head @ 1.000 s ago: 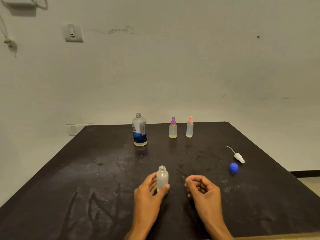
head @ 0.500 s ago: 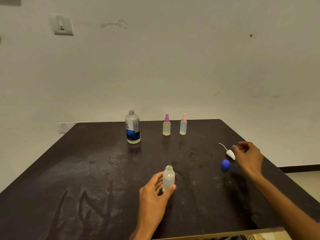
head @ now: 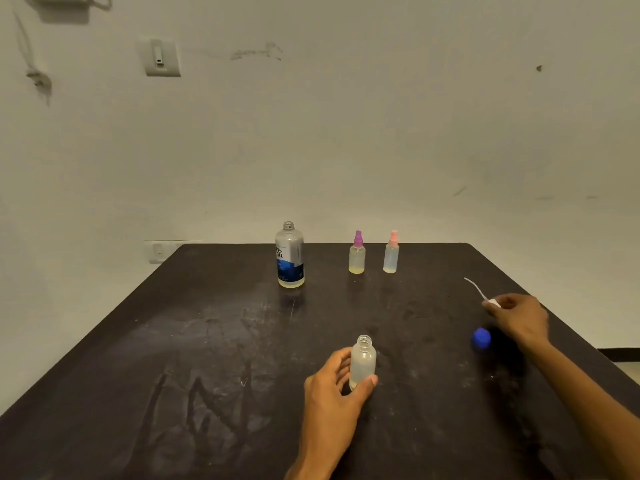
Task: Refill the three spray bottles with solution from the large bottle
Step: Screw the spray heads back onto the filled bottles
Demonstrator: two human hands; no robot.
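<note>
Standing upright near the front edge of the dark table, an uncapped spray bottle is gripped low by the left hand, thumb and fingers curled round its base. Near the right edge, the white sprayer head is pinched by the right hand, with the blue cap just beside it. The large bottle is seen uncapped at the far edge.

A single head-worn view looks forward and down (wide-angle) across the dark table toward the wall.
</note>
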